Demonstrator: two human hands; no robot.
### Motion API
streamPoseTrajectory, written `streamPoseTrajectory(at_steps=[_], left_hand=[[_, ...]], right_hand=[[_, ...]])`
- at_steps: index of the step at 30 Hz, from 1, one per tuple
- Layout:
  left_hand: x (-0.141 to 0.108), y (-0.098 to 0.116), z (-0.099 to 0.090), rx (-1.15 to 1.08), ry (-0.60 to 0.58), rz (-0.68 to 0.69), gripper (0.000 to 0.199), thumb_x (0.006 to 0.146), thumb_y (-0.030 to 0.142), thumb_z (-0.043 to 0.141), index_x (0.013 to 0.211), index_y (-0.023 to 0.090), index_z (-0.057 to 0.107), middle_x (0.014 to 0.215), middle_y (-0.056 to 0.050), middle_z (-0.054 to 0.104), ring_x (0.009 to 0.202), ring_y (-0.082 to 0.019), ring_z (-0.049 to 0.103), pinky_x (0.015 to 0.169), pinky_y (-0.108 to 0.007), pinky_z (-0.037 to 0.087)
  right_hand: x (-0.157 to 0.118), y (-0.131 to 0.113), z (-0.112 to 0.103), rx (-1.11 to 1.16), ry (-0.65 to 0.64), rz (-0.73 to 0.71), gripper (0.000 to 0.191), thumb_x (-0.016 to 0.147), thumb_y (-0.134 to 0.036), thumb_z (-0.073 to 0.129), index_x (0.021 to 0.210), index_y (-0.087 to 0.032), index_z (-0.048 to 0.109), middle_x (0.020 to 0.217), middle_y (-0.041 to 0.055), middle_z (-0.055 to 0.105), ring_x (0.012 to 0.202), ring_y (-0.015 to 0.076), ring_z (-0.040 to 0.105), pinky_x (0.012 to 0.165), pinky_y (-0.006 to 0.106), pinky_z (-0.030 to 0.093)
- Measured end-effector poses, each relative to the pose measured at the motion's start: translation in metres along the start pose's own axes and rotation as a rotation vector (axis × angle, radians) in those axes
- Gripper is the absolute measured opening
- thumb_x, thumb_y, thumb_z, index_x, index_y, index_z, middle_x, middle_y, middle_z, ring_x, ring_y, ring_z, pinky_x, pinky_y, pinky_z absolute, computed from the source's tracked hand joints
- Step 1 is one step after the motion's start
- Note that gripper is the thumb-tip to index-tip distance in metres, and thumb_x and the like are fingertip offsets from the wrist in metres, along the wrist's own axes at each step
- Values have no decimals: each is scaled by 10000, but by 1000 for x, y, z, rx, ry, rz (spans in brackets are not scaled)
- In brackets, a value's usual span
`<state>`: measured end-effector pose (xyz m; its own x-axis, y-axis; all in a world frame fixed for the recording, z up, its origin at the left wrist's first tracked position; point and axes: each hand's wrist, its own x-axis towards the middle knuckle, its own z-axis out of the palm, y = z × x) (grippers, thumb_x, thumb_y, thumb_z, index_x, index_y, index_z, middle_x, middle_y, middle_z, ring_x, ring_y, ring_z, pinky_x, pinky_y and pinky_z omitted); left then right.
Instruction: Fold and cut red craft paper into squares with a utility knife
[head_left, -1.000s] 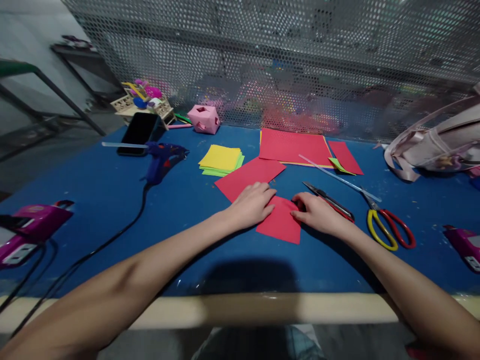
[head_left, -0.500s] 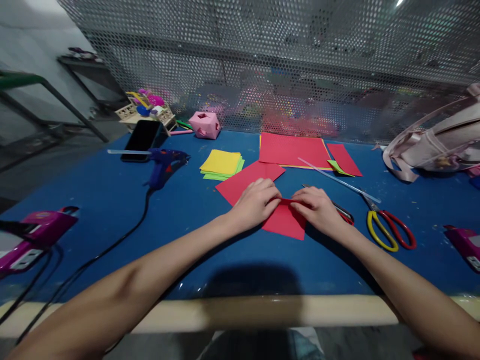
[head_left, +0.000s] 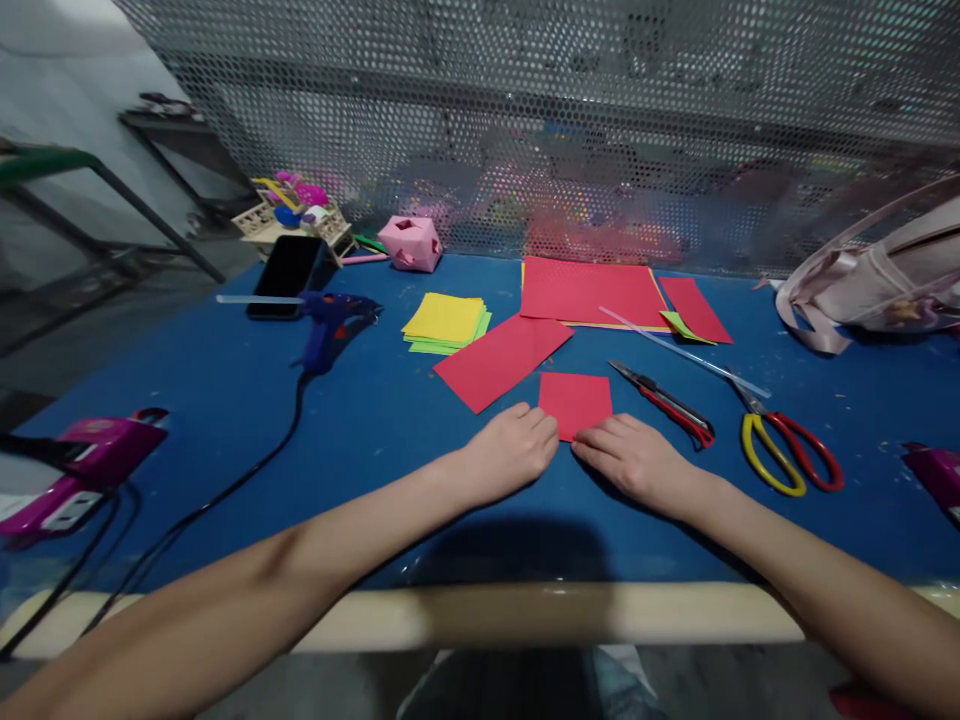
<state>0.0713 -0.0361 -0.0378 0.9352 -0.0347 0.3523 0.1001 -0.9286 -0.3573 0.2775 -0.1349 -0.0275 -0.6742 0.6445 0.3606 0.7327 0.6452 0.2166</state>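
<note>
A small red paper square (head_left: 575, 402) lies on the blue table between my hands. My left hand (head_left: 517, 445) is closed at its lower left corner, fingers curled on the paper's edge. My right hand (head_left: 626, 455) rests at the lower right edge, its fingers pressed together on the paper. Behind my left hand lies a red paper strip (head_left: 501, 362), slanted. A red utility knife (head_left: 667, 402) and scissors with yellow and red handles (head_left: 776, 450) lie to the right of my right hand.
Yellow and green squares (head_left: 444, 320), a blue glue gun (head_left: 322, 330), a phone (head_left: 286, 278) and a pink paper ball (head_left: 410, 243) are at the left. Red sheets (head_left: 589, 290), a clear glue stick (head_left: 682, 352) and a bag (head_left: 877, 270) lie behind and right.
Both hands have moved down toward the table's front edge. The small paper, bent up between the fingers before, now lies flat as a square. The knife is now more uncovered.
</note>
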Motion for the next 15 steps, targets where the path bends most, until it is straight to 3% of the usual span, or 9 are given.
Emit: streamPoseTrajectory(at_steps=[5,12,15], left_hand=[[0,1,-1,-44,-76,-37,166,900,63,500,793,119,614,710,-55,578,683,-202,548,626,-326,378],[3,8,-10,-11,-178,-18,155,865,39,524,760,131,591,708,-65,570,658,-214,544,602,-333,357],[5,13,-11,24,-202,-23,169,865,19,493,775,122,592,707,-73,565,658,-217,541,596,-334,341]], right_hand=[[-2,-10,-1,122,-80,109,297,990,-147,392,1115,-73,651,952,132,687,805,200,553,692,318,447],[-13,-6,-17,128,-190,192,296,966,-134,406,1004,-117,698,788,98,662,706,188,547,634,320,428],[-15,-11,-16,82,-126,172,312,944,-133,416,1126,-90,665,987,151,718,888,235,622,768,378,483]])
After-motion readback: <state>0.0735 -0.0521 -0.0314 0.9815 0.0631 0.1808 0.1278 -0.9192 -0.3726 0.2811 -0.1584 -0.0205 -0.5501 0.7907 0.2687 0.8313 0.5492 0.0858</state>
